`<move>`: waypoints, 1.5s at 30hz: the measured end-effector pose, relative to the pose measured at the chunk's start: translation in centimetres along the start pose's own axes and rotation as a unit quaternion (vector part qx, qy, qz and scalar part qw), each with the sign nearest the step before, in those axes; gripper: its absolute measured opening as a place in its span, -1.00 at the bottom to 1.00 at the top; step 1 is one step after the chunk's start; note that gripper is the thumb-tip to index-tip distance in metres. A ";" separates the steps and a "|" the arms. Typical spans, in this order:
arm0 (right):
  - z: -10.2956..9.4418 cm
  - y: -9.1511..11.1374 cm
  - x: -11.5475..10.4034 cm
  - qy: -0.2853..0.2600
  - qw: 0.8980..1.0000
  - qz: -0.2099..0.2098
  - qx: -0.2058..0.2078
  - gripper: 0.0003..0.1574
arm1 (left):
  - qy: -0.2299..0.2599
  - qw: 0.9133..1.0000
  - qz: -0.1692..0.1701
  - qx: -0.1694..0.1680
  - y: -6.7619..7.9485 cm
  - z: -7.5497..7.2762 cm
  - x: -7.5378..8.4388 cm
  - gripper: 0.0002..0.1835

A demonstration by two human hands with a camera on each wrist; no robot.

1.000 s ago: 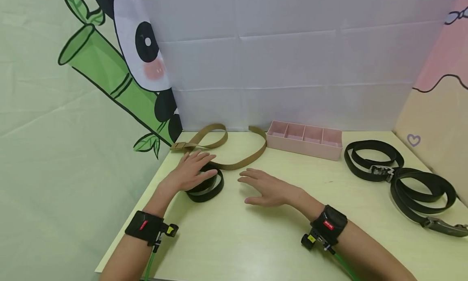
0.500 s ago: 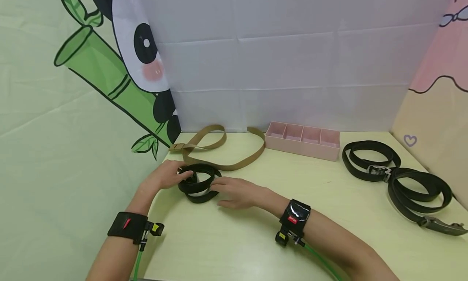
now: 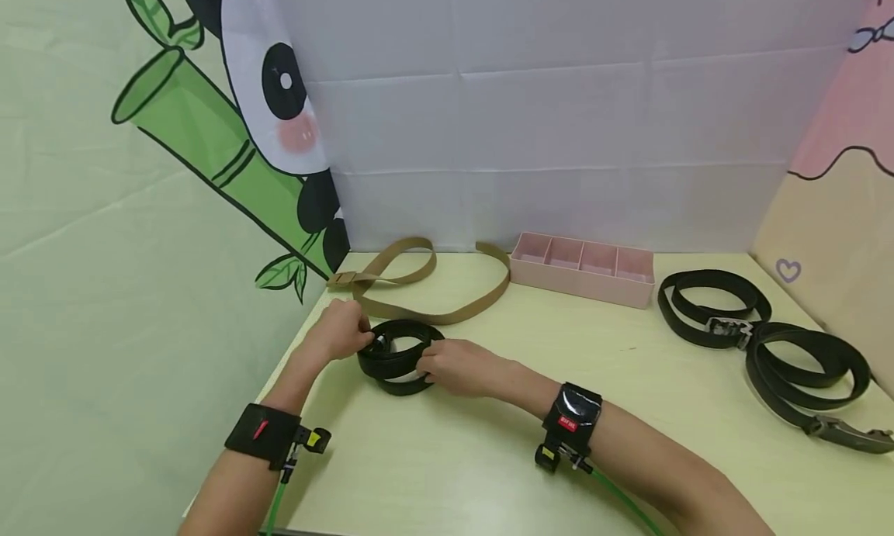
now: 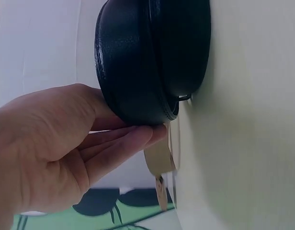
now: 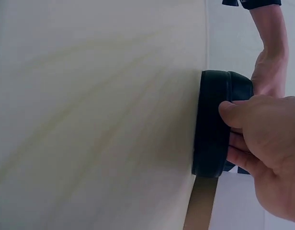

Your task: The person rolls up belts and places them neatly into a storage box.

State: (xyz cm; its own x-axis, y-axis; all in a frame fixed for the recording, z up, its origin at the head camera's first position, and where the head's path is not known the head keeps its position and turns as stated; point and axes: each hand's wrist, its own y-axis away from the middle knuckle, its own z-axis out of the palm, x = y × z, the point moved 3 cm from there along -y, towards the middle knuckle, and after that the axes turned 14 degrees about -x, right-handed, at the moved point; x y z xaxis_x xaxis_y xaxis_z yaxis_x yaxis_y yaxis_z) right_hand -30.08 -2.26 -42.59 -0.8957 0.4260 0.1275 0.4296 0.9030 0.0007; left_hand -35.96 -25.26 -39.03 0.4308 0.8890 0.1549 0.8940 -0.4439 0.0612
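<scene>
Belt (image 3: 391, 364) in both hands (image 3: 339, 331) (image 3: 459, 366)

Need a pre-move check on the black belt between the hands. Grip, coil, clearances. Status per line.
1. Left grip: ok. The left hand pinches one side of the black belt.
2. Right grip: ok. The right hand pinches the opposite side, thumb outside.
3. Coil even: not ok. A lower loop juts out toward the person from under the upper one.
4. Belt ends tucked: cannot tell. Inside of the coil is too small and dark.
5. Gap to tan strap: cannot tell. It lies just behind the coil; contact unclear.
6. Pink tray clear of hands: ok. It sits at the back, apart from both.
</scene>
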 end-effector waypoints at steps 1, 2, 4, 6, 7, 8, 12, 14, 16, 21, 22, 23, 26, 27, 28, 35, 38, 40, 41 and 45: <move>-0.1 0.7 0.1 -0.001 1.000 -0.001 -0.005 -0.82 | 0.001 1.000 0.008 -0.001 -0.1 0.2 0.6 -0.79; -0.1 1.5 0.2 -0.005 1.000 -0.002 -0.009 -0.83 | 0.002 1.000 0.016 -0.002 -0.2 0.4 1.3 -0.79; -0.2 3.1 0.4 -0.011 1.000 -0.006 -0.017 -0.84 | 0.002 0.999 0.034 -0.002 -0.4 0.8 2.6 -0.79; -0.3 4.9 0.7 -0.018 1.000 -0.008 -0.024 -0.87 | -0.004 0.998 0.060 0.001 -0.5 1.1 4.0 -0.77; -0.3 5.9 0.9 -0.022 0.999 -0.008 -0.028 -0.87 | -0.005 0.997 0.074 0.001 -0.6 1.2 4.7 -0.75; -0.2 6.8 1.1 -0.027 0.999 -0.008 -0.029 -0.87 | -0.006 0.996 0.087 0.002 -0.7 1.4 5.3 -0.74; -0.2 10.6 2.3 -0.049 0.998 0.007 -0.037 -0.86 | -0.013 0.989 0.148 0.007 -1.3 2.0 7.3 -0.73; -0.3 12.6 3.1 -0.060 0.997 0.016 -0.041 -0.85 | -0.007 0.983 0.181 0.010 -1.7 2.4 8.0 -0.79; -0.4 14.5 4.0 -0.071 0.996 0.028 -0.047 -0.83 | 0.004 0.976 0.216 0.014 -2.2 2.8 8.5 -0.86; -0.6 18.5 6.0 -0.097 0.992 0.058 -0.056 -0.79 | 0.022 0.958 0.283 0.032 -3.6 3.8 9.6 -0.93; -0.7 19.1 6.3 -0.101 0.991 0.063 -0.058 -0.78 | 0.023 0.956 0.291 0.037 -3.9 4.0 9.8 -0.93; -0.7 19.7 6.6 -0.104 0.991 0.066 -0.058 -0.78 | 0.026 0.953 0.299 0.041 -4.1 4.2 10.0 -0.94; -0.7 21.1 7.3 -0.112 0.990 0.071 -0.057 -0.76 | 0.032 0.947 0.314 0.055 -4.7 4.4 10.9 -0.93; -0.7 21.4 7.5 -0.113 0.989 0.071 -0.056 -0.76 | 0.032 0.946 0.317 0.058 -4.9 4.3 11.2 -0.92; -0.7 21.7 7.6 -0.115 0.989 0.073 -0.054 -0.75 | 0.033 0.945 0.321 0.061 -5.0 4.3 11.5 -0.92; -0.9 22.8 8.1 -0.119 0.987 0.096 -0.049 -0.72 | -0.012 0.942 0.326 0.074 -4.8 3.4 13.0 -0.93; -1.0 23.3 8.5 -0.121 0.985 0.109 -0.056 -0.69 | -0.026 0.940 0.335 0.067 -4.5 3.3 13.0 -0.94; -0.9 23.6 8.9 -0.120 0.985 0.113 -0.057 -0.66 | -0.026 0.939 0.339 0.061 -4.3 3.3 12.8 -0.93; -0.8 23.9 9.1 -0.119 0.985 0.115 -0.057 -0.66 | -0.026 0.938 0.340 0.060 -4.1 3.3 12.7 -0.92; -0.5 24.7 9.8 -0.119 0.984 0.122 -0.054 -0.65 | -0.021 0.935 0.350 0.062 -3.8 3.4 12.7 -0.91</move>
State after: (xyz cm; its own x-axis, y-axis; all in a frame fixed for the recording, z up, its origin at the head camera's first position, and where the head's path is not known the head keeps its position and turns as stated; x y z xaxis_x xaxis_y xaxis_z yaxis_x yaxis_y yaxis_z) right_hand -28.17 24.21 -40.84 -0.7606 0.6416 -0.0992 0.6331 0.7668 0.1056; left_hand -33.48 -11.94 -40.65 0.9173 0.3907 0.0764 0.3980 -0.9042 -0.1552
